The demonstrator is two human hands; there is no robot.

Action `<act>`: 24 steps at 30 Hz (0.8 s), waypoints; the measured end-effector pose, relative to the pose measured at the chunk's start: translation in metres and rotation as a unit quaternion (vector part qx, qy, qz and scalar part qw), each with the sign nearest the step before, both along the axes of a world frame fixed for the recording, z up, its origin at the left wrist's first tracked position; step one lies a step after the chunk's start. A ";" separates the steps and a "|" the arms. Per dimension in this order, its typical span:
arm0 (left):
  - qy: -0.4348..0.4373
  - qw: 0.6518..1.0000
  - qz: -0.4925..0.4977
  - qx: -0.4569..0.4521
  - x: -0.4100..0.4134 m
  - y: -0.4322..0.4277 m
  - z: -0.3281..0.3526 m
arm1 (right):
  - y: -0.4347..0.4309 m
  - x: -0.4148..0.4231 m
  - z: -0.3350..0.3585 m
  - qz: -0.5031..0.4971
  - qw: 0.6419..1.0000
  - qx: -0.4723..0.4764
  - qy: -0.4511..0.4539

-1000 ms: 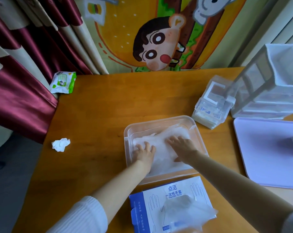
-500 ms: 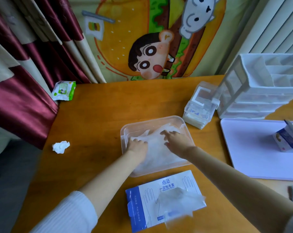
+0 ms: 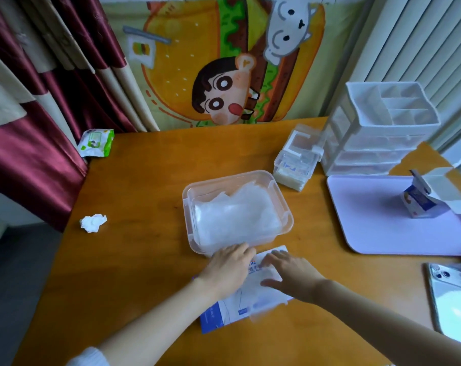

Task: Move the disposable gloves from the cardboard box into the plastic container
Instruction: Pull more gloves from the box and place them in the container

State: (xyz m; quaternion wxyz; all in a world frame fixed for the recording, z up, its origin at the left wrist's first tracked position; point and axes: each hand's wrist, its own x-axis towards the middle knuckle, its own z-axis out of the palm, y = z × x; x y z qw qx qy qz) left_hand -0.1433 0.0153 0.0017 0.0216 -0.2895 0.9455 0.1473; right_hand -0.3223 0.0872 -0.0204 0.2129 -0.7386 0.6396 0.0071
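A clear plastic container stands mid-table with a pile of thin translucent disposable gloves lying in it. Just in front of it lies the flat blue-and-white cardboard glove box, with more gloves spilling from its top opening. My left hand lies flat on the box's left part, fingers straight and pointing toward the container. My right hand rests on the gloves at the box opening, fingers spread and fairly straight. Neither hand plainly grips anything.
A crumpled tissue and a wet-wipe pack lie at the left. At the right are small clear boxes, a white drawer organiser, a lilac tray bearing an opened carton, and a phone.
Both hands have pulled back out of the container, where they pressed on the gloves, and now lie on the cardboard box. The view has tilted up and right.
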 end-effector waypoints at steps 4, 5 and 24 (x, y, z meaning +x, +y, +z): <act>-0.147 0.987 -0.013 0.069 0.011 0.013 -0.020 | 0.009 0.001 -0.006 0.009 0.997 0.038 0.061; -0.161 0.984 -0.014 0.081 0.013 0.016 -0.022 | 0.009 0.003 -0.005 0.002 0.997 0.039 0.060; -0.165 0.981 0.032 0.098 0.011 0.017 -0.022 | -0.005 -0.028 0.059 -0.163 0.985 -0.050 -0.034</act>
